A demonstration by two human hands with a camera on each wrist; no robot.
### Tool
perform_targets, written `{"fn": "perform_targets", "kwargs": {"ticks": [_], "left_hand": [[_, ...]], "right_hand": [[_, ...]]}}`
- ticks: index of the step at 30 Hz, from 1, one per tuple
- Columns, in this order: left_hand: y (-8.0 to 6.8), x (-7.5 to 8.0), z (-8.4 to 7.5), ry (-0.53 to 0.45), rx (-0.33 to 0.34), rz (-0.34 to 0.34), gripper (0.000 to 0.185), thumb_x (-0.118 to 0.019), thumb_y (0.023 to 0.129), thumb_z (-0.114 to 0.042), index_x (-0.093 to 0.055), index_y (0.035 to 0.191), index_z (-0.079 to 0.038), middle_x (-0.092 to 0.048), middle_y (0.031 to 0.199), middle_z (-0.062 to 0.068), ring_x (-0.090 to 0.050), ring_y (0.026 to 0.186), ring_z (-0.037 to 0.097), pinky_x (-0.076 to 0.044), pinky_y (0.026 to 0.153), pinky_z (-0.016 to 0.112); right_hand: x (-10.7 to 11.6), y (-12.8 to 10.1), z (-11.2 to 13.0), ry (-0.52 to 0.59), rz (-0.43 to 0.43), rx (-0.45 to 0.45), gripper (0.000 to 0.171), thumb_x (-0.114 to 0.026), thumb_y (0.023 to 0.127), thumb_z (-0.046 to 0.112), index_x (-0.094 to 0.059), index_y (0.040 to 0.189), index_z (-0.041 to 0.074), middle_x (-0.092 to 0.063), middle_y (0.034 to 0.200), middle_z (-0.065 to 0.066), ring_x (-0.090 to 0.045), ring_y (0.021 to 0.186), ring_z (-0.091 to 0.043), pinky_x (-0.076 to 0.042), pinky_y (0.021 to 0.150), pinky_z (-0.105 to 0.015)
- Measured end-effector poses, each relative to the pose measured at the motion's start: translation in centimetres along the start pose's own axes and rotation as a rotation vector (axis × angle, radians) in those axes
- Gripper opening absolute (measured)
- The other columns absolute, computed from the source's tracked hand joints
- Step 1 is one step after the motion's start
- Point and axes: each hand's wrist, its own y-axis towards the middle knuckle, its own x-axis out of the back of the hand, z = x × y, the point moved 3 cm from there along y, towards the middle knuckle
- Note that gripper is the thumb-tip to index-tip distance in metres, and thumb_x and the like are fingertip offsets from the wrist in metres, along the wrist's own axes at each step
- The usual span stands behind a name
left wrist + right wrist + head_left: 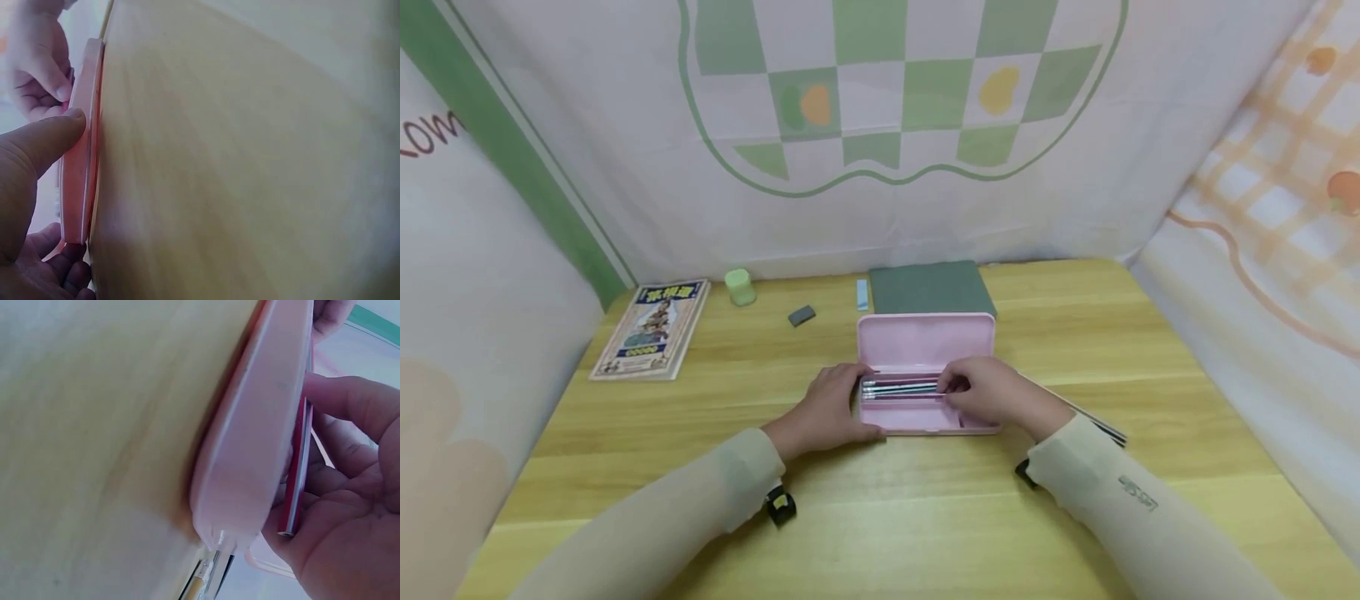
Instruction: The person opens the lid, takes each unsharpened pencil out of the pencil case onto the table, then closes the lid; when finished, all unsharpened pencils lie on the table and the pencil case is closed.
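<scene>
Right, the pink case (pixel 925 350) lies open mid-table (pixel 1075 333), and I'm packing it: my left hand (pixel 835 408) grips its left end, thumb on the near rim, while my right hand (pixel 992 390) pinches the pens (pixel 898 388) into the tray. Next, I judge, seat them flat before letting go.

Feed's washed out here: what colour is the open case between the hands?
Pink; the case shows best in the head view.

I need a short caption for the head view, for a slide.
Two hands arrange pencils in an open pink case.
</scene>
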Motion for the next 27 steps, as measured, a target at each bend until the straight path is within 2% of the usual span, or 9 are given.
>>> {"fn": "perform_targets", "kwargs": {"ticks": [10,18,27], "left_hand": [[0.2,-0.1,0.2,0.023,0.004,-0.004,0.103,-0.088,0.074,-0.06,-0.042,0.154,-0.014,-0.048,0.154,0.004,-0.039,0.141,0.025,-0.031,0.119,0.044],[0.2,-0.1,0.2,0.02,0.008,-0.001,0.102,-0.088,0.074,-0.061,-0.042,0.153,-0.015,-0.047,0.154,0.003,-0.039,0.141,0.025,-0.03,0.12,0.043],[0.0,-0.2,0.0,0.017,0.014,-0.002,0.1,-0.087,0.075,-0.06,-0.043,0.152,-0.015,-0.047,0.154,0.005,-0.038,0.142,0.026,-0.03,0.12,0.045]], "right_hand": [[1.4,-1.2,-0.4,0.084,-0.072,-0.018,0.005,-0.074,0.091,0.01,-0.075,0.095,0.014,-0.071,0.092,0.003,-0.063,0.087,-0.014,-0.055,0.081,-0.034],[3.0,-3.5,-0.9,0.122,-0.114,-0.072,0.007,-0.074,0.093,0.014,-0.074,0.099,0.01,-0.07,0.096,-0.001,-0.061,0.088,-0.018,-0.053,0.082,-0.037],[5.6,-7.4,-3.6,0.077,-0.177,-0.209,0.012,-0.074,0.095,0.024,-0.075,0.103,0.014,-0.071,0.097,0.0,-0.061,0.089,-0.02,-0.051,0.081,-0.038]]}}
